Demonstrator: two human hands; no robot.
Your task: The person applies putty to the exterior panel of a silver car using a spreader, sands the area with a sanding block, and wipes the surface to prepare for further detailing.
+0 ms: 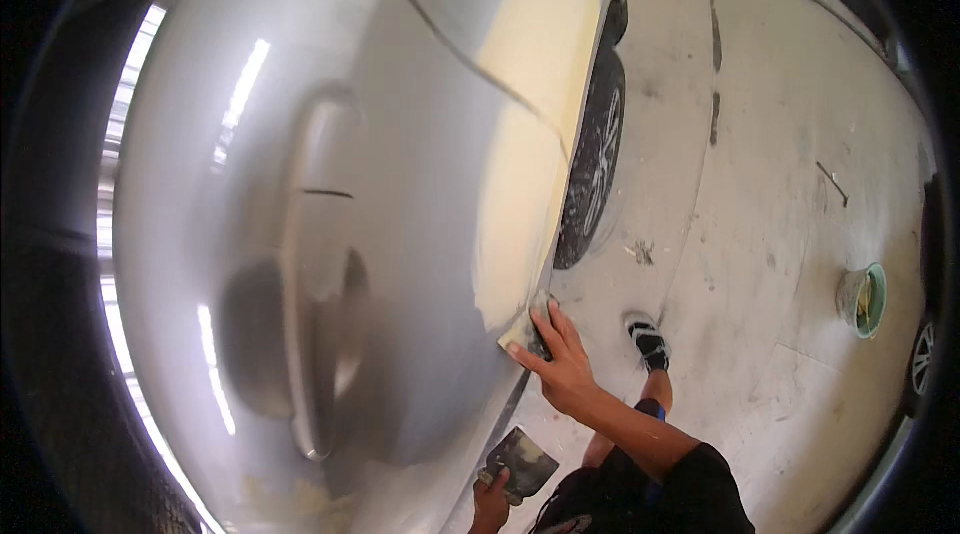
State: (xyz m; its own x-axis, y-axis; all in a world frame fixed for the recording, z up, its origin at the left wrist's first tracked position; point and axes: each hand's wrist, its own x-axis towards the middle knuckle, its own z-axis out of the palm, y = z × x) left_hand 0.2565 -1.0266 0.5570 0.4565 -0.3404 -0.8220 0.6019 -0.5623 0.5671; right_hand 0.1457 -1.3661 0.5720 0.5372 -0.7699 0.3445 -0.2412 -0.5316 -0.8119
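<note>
My right hand [562, 369] grips a small flat tool [531, 327], dark with a cream-coloured face or edge; it looks like a filler spreader, partly hidden by the fingers. The tool touches the lower edge of a silver-grey car body [420, 234], just at the near end of a long patch of cream body filler [517, 211]. That patch crosses a curved panel seam. In my left hand [491, 500], low in the view and close to the car's edge, is a dark square plate [523, 461] with filler smears on it.
A car door handle [304, 271] juts from the panel. Beyond the filler sits a black wheel [600, 166]. On the concrete floor [765, 234] stand a green bucket [862, 300] and, farther off, a thin stick-like tool [832, 183]. Another car's wheel [924, 357] shows at right.
</note>
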